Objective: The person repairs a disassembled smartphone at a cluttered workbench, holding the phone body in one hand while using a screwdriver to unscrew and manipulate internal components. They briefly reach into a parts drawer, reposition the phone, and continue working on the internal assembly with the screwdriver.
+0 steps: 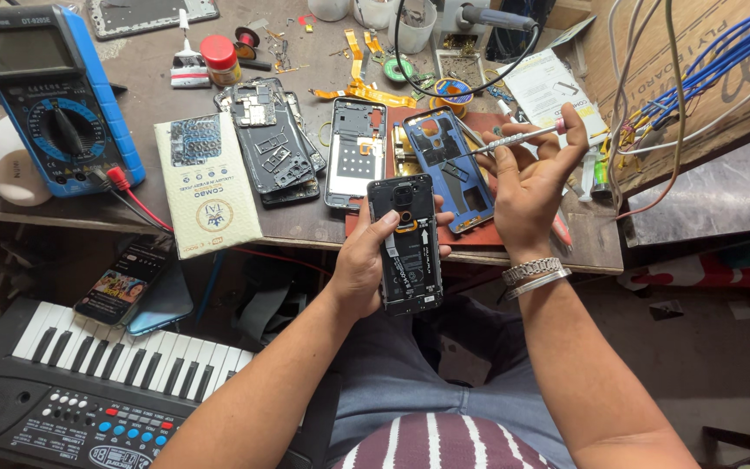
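Observation:
My left hand (366, 260) grips an opened black phone (408, 247) with its back cover off, held upright over my lap at the table's front edge. My thumb rests on its upper left side. My right hand (531, 187) is raised just right of it and holds a thin silver screwdriver (514, 139) with a pink cap, its tip pointing left over a blue phone frame (449, 169) on the table. A metal bracelet sits on my right wrist.
Several stripped phone bodies (271, 143) and a white-backed one (356, 152) lie on the wooden table (305, 227). A blue multimeter (49, 100) stands left, a cream packet (206, 182) beside it. An electronic keyboard (88, 382) with a phone on it sits lower left. Blue and white wires (696, 69) hang right.

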